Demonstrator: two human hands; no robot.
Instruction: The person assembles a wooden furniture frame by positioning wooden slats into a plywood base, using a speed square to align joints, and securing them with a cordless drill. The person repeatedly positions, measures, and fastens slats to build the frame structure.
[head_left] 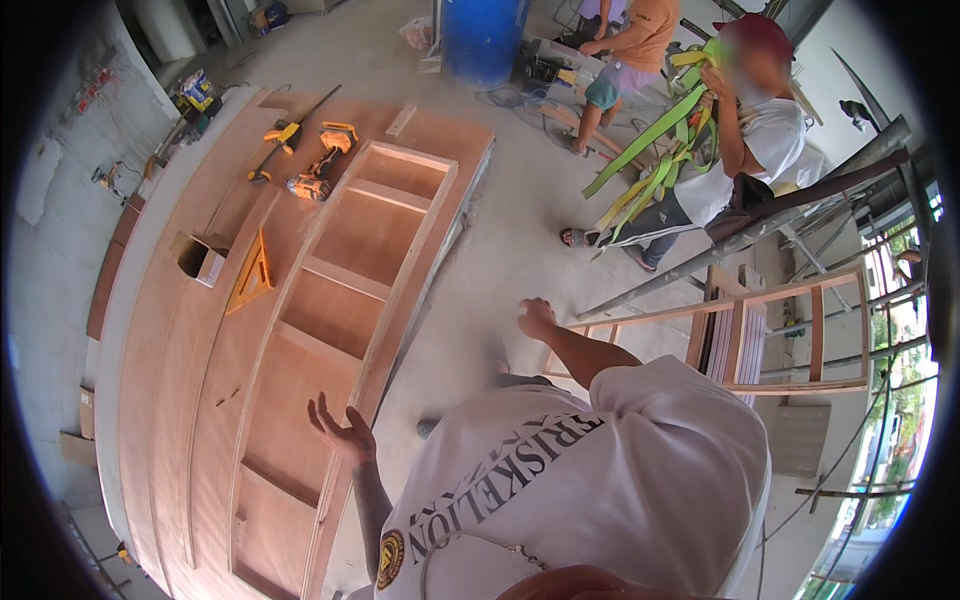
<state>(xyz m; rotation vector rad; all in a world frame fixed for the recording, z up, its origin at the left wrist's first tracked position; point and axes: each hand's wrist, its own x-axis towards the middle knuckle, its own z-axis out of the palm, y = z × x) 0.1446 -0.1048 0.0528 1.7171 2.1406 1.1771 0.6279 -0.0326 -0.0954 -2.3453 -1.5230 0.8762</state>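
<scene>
My left hand (pixel 343 432) is open, palm up with fingers spread, at the near edge of a long wooden frame (pixel 347 268) with several crosspieces. It holds nothing; whether it touches the frame I cannot tell. The frame lies flat on a plywood-topped work table (pixel 165 330). My right hand (pixel 537 318) is held out over the floor to the right of the table, fingers loosely bent and nothing in them. Farther up the table are an orange cordless drill (pixel 322 162), a yellow-and-black bar clamp (pixel 284 136), an orange triangular square (pixel 252 275) and a small open cardboard box (pixel 199 260).
Ahead on the right, a person (pixel 745 150) carries green and yellow straps (pixel 665 150). Another person (pixel 625 60) stands behind, near a blue drum (pixel 483 40). Metal scaffolding (pixel 740 225) and a second wooden frame (pixel 800 385) are at my right. A short wood strip (pixel 401 120) lies on the table.
</scene>
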